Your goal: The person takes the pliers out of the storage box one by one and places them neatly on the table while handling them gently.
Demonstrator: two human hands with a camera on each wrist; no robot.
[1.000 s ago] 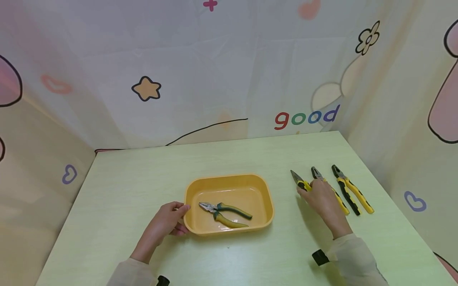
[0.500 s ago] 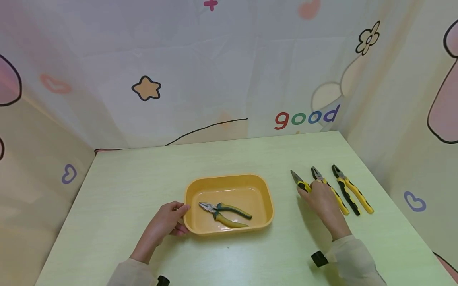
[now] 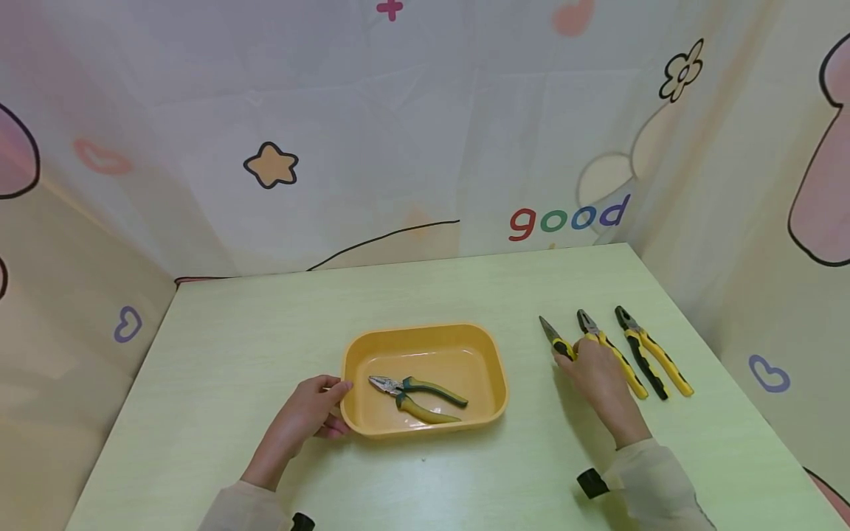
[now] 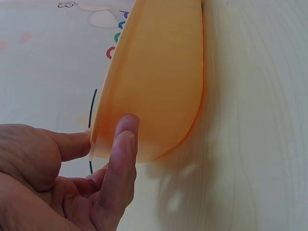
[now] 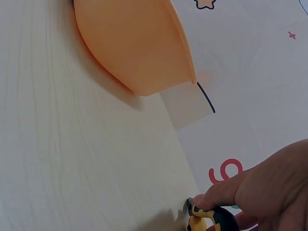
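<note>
My left hand [image 3: 313,409] grips the left end of a yellow plastic tray [image 3: 425,330], thumb over the rim and fingers along the outer wall. Inside the tray lies a pair of combination pliers [image 3: 418,398] with green and yellow handles, slightly spread. My right hand [image 3: 598,372] pinches the yellow and black handles of long-nose pliers [image 3: 550,330], whose pointed tip faces away from me. Palm and fingers hide most of these handles. In the right wrist view, the thumb presses on the pliers [image 5: 211,215] near their pivot.
Two more yellow and black pliers lie right of my right hand: a middle pair [image 3: 620,361], partly behind the hand, and an outer pair [image 3: 654,354]. The pale green table [image 3: 265,317] meets printed curtains [image 3: 412,147] at its back and sides.
The tray, the left hand and the other pliers stay put. My right hand has barely shifted, and the long-nose pliers' handles look slightly closer together.
</note>
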